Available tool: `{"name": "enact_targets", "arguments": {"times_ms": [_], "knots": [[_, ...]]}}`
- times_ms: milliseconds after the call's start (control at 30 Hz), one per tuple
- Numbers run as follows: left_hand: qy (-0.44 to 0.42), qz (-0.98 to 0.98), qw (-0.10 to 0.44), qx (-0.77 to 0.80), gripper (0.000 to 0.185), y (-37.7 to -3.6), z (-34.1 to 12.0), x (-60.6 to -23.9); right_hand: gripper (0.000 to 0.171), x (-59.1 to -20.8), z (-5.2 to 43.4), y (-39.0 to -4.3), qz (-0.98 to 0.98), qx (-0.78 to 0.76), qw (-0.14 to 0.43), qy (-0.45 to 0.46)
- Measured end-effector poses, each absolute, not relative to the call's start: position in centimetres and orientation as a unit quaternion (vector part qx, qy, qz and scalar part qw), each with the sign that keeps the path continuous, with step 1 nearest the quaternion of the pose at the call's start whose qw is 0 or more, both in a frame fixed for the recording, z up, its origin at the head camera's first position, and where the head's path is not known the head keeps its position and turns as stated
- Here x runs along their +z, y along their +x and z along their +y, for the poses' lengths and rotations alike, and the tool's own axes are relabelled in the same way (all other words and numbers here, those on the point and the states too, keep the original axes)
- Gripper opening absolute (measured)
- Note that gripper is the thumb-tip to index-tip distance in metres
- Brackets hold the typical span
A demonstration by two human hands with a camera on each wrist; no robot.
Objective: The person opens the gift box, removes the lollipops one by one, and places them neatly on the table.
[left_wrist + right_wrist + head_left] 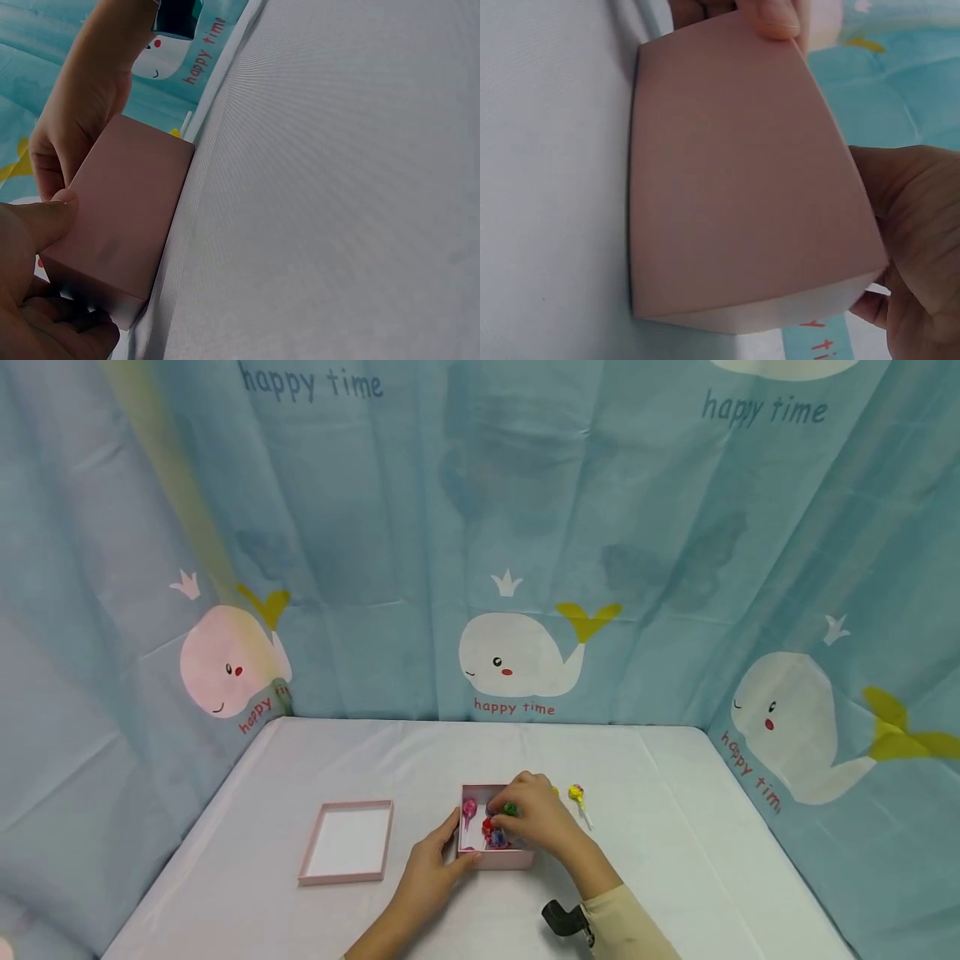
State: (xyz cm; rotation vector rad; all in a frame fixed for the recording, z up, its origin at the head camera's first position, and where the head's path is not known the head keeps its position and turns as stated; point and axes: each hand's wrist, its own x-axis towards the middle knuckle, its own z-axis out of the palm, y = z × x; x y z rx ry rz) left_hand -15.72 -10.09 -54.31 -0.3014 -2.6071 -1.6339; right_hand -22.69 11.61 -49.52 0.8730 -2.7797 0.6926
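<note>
A small pink box [506, 860] stands open near the table's front middle, with pink [469, 809], red and blue lollipops inside. My left hand [431, 864] grips its front left corner, thumb on the rim [45, 221]. My right hand [536, 817] is curled over the box's right half and pinches a green lollipop [510, 809] at its fingertips. In the left wrist view the box's outer wall [127, 210] fills the lower left, with the right hand [82, 97] behind it. In the right wrist view the box's side [735, 172] fills the frame and the right hand [915, 247] lies beside it.
The box's pink lid [348, 842] lies upturned to the left on the white tablecloth [675, 860]. A yellow lollipop [577, 794] lies just right of the box. Blue whale-print curtains [525, 568] close in the back and both sides.
</note>
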Motion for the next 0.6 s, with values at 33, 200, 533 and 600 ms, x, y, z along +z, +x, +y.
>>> {"name": "enact_targets", "arguments": {"times_ms": [33,200,533,600], "knots": [[-0.097,-0.843,0.024,-0.529,0.087,-15.7,-10.1,-54.3,0.010,-49.6,11.5,-22.8,-0.929,0.218,0.072,0.291],[-0.099,-0.839,0.023,-0.535,0.086,-15.6,-10.1,-54.3,0.012,-50.4,10.9,-23.2,-0.930,0.181,0.063,0.315],[-0.110,-0.839,0.033,-0.532,0.086,-15.6,-10.1,-54.3,0.022,-51.0,10.3,-23.5,-0.934,0.143,0.088,0.315],[-0.108,-0.842,0.034,-0.527,0.087,-15.7,-10.1,-54.3,0.023,-51.0,10.0,-23.5,-0.937,0.127,0.092,0.312]]}}
